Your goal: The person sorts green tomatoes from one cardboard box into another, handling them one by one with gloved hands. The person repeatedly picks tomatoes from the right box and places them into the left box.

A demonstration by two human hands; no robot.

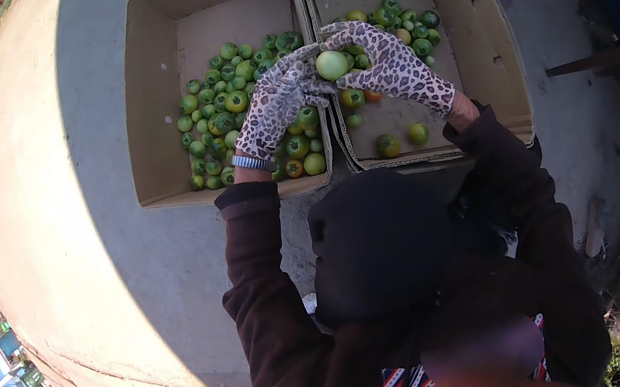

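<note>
Grey concrete ground [145, 247] lay partly in shade. Palm inward, the right hand in a leopard-print glove [391, 67] curved its fingers around a pale-green round tomato [332, 65] above the meeting walls of two brown cardboard boxes [152, 122]. The left hand in a matching glove [274, 108] bent toward it, its grip impossible to tell, hiding part of a heap of small green tomatoes [222, 97].

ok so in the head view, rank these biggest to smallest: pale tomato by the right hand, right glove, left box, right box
1. Left box and right box: too alike to rank
2. Right glove: clearly smaller than either box
3. Pale tomato: the smallest
</note>
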